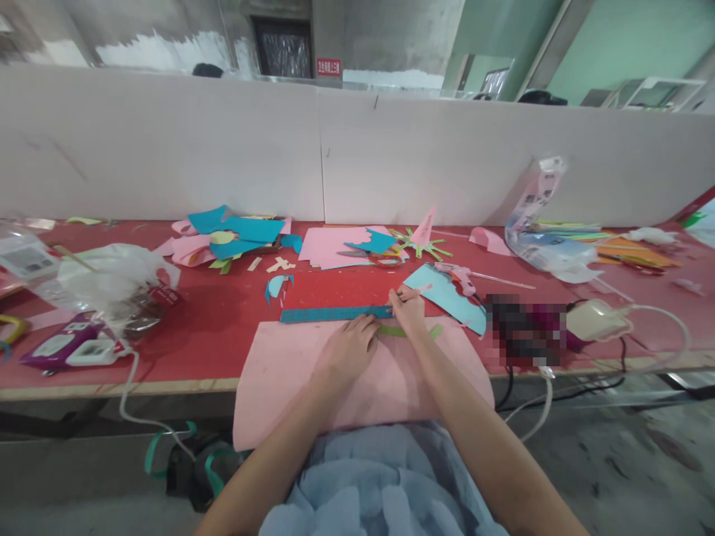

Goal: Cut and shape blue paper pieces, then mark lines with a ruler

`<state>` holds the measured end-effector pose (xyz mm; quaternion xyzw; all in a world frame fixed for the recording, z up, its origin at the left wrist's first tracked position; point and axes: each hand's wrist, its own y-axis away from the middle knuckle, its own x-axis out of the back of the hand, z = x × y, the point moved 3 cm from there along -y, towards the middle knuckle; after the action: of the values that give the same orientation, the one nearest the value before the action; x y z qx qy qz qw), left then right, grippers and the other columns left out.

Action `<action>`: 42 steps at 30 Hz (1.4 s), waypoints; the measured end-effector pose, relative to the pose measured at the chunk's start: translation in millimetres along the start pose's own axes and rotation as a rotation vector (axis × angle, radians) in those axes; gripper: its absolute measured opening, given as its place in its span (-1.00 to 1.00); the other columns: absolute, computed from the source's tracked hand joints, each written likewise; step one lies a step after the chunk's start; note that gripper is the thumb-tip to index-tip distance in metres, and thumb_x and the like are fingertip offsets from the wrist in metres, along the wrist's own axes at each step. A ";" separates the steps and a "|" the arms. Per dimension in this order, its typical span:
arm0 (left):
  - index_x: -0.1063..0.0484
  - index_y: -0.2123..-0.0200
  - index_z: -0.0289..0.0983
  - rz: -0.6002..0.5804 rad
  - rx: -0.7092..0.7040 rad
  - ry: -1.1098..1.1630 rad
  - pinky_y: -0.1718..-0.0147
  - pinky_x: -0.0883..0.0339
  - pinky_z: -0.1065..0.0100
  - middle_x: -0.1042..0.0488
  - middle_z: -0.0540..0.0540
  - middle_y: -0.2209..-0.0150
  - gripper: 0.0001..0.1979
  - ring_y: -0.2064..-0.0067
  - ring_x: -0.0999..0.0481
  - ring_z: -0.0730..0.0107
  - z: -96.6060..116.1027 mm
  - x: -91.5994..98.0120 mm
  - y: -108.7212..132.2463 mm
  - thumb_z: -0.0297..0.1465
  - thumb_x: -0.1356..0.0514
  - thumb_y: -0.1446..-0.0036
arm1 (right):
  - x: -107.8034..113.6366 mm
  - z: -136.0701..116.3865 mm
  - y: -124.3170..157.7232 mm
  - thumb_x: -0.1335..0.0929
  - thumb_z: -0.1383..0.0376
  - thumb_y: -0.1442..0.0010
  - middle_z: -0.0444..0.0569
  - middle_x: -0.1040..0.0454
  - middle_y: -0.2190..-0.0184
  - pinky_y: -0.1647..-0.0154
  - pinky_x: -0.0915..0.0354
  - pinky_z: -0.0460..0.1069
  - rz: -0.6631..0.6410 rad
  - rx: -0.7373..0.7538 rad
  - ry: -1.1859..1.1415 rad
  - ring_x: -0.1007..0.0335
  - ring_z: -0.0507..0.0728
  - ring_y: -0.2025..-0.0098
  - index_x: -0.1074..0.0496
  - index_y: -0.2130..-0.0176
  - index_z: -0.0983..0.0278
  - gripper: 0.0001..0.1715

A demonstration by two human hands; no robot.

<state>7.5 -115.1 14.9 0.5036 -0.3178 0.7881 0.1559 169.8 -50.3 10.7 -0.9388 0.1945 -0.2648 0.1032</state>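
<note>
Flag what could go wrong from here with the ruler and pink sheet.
1. The left hand presses only the right end of the long teal ruler; its free left end may pivot.
2. The large pink paper sheet overhangs the red table's edge and could slide.
3. The right hand holds a thin pencil-like tool close to the left fingertips.

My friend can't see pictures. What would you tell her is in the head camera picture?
A person's left hand presses a teal ruler onto a big pink paper sheet, while the right hand holds a pencil at the ruler's end. They work at a red table scattered with blue and pink paper scraps, scissors and a glue gun.
</note>
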 end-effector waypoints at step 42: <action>-0.36 -0.02 -0.30 0.015 -0.007 -0.006 -0.17 -0.16 0.21 -0.38 -0.14 -0.11 -0.68 -0.17 -0.29 0.28 0.7 0.0 -0.6 -0.48 0.00 -0.23 | -6.8 -5.2 3.4 -0.25 0.10 -0.11 -0.21 -0.27 0.79 0.58 -0.24 -0.11 -0.121 0.019 -0.125 -0.41 0.08 0.57 -0.10 0.58 0.16 -0.66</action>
<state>8.3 -115.2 15.3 0.5028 -0.3247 0.7867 0.1510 160.6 -51.0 10.9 -0.9625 0.1281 -0.2135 0.1078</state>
